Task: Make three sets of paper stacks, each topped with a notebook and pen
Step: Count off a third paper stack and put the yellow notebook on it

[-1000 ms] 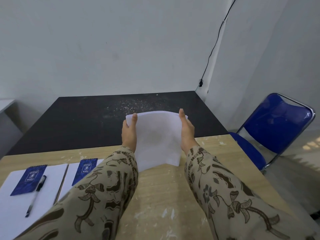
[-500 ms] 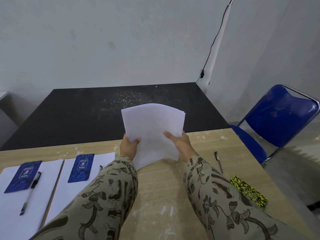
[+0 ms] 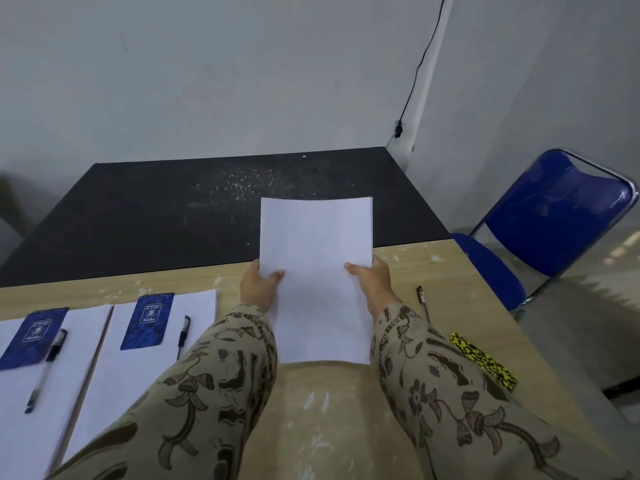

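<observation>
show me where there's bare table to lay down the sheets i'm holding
The wooden table is bare between the middle paper stack and the loose pen, under the held sheets. The black table behind holds only specks. Crowded: left of that stack, and the right edge with that pen and the yellow notebook.

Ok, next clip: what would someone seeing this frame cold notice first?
The white sheaf of paper, gripped at its sides by the left hand and right hand at the centre, draws the eye first. Left of it lies a paper stack topped with a blue notebook and pen, with a second such set at the frame's edge. On the right lie a loose pen and a yellow-and-black notebook, near a blue chair.
</observation>
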